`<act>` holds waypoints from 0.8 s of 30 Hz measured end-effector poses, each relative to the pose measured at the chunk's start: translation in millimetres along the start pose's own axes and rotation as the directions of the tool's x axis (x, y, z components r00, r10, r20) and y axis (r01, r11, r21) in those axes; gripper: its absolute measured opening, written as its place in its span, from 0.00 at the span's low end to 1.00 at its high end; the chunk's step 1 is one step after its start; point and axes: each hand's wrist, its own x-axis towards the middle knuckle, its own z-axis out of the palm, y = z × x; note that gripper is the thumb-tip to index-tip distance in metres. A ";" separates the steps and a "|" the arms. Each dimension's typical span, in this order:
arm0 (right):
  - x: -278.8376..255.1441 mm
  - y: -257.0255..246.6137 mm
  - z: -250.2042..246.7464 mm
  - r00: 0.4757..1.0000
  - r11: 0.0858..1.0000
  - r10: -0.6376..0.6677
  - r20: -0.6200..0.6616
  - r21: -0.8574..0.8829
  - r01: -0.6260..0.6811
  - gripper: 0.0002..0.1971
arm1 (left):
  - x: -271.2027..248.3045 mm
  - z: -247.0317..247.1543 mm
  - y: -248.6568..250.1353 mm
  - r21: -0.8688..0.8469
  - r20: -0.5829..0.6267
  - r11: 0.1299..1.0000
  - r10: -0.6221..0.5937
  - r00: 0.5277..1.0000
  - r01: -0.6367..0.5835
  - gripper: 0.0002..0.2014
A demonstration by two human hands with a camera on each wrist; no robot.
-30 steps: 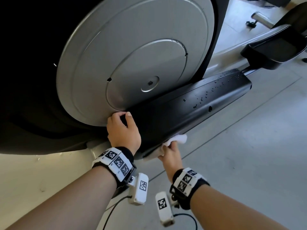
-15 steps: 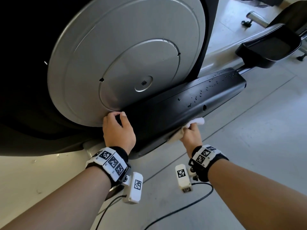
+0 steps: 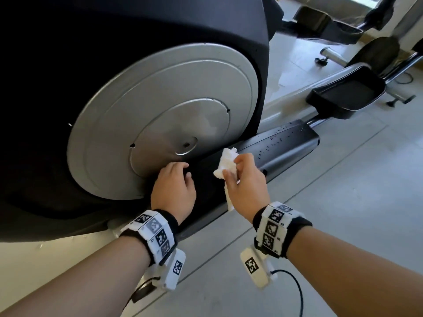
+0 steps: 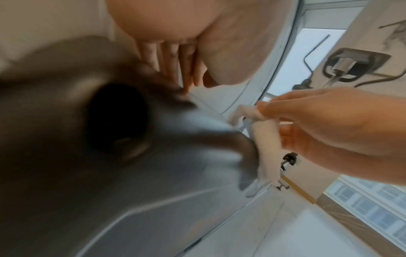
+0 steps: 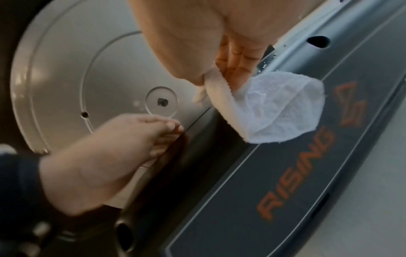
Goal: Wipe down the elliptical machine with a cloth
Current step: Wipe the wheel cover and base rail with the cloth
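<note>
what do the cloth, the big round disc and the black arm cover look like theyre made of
Cloth: white terry towelling, with a looped, fuzzy nap.
Disc: silver-grey with a soft satin sheen; painted metal or plastic, can't tell which.
Arm cover: matte black, probably moulded plastic, with water droplets beading on it.

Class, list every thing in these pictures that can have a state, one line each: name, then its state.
cloth: bunched, pinched in the right hand
right hand: holds the cloth above the black cover
left hand: rests on the machine, fingertips at the silver disc's lower edge
black cover: water droplets on top
silver disc: dry-looking
</note>
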 end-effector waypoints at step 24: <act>98.8 65.8 -22.8 0.981 0.888 -0.183 0.064 -0.417 0.193 0.13 | 17.0 37.0 19.8 0.200 0.030 0.979 -0.035 0.999 0.028 0.21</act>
